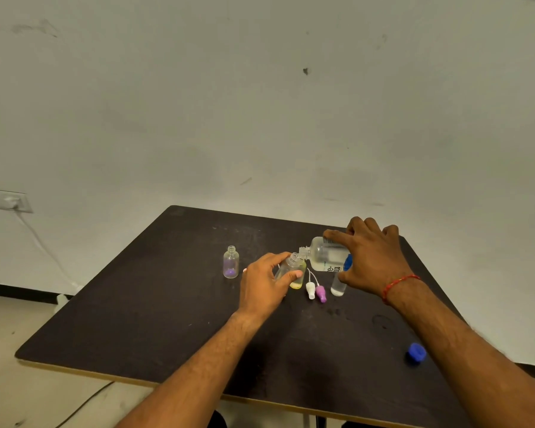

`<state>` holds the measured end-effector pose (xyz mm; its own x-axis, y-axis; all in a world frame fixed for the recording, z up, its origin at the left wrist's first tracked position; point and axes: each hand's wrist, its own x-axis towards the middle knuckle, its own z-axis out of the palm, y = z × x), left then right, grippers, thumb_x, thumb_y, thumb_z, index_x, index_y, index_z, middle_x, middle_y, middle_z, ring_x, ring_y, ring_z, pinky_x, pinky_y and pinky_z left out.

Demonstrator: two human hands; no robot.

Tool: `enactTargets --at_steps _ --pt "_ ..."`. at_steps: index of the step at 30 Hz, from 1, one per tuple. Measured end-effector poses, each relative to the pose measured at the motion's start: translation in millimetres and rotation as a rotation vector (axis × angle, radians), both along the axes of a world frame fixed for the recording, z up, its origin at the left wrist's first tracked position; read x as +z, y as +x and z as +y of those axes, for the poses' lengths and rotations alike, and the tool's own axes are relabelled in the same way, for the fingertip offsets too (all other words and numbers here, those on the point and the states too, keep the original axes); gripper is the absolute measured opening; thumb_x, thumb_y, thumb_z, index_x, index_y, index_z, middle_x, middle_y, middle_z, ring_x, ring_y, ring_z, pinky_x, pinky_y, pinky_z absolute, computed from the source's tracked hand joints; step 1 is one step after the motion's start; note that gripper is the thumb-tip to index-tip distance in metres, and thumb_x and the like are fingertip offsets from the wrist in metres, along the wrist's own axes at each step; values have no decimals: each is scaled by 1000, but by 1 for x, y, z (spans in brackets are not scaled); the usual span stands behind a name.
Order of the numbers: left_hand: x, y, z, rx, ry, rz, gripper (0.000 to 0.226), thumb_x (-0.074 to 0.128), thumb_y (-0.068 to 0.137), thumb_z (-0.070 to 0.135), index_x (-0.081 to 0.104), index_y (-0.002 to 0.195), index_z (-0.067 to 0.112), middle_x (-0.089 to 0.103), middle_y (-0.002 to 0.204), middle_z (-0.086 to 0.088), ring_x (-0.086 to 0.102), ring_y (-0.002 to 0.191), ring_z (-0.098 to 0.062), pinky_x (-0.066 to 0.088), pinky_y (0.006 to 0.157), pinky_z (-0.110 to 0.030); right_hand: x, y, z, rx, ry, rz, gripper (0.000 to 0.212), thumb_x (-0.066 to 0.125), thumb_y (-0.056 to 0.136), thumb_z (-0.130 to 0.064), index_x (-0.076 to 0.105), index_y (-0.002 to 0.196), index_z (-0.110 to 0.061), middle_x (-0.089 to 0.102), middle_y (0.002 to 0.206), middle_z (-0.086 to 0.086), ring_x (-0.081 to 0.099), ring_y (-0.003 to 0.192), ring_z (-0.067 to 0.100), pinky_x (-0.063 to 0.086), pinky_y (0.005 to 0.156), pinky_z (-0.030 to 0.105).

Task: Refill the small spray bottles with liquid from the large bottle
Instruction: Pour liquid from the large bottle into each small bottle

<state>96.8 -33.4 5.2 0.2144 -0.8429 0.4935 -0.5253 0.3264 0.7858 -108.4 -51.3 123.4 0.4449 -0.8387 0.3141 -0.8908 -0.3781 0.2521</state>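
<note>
While the large bottle [326, 254] is gripped around its body by the right hand [372, 261] and tipped, its neck is met by a small bottle [286, 268], light and slippery, pinched mid-body between left hand [264, 284] fingers.

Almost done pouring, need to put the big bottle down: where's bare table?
Bare: the near table between both forearms, and left of the purple-bottomed bottle. Crowded: around the left hand, spray heads and large bottle. Blue cap sits near right.
</note>
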Motion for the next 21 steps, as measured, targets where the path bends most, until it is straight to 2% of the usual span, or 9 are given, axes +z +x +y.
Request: enactTargets --at_steps 21 --pt "0 0 2 -13 15 19 47 79 81 45 69 124 29 69 111 16 64 99 -3 57 83 -31 1 0 1 -1 0 1 79 70 71 -50 34 141 -47 42 116 -5 40 112 17 32 93 42"
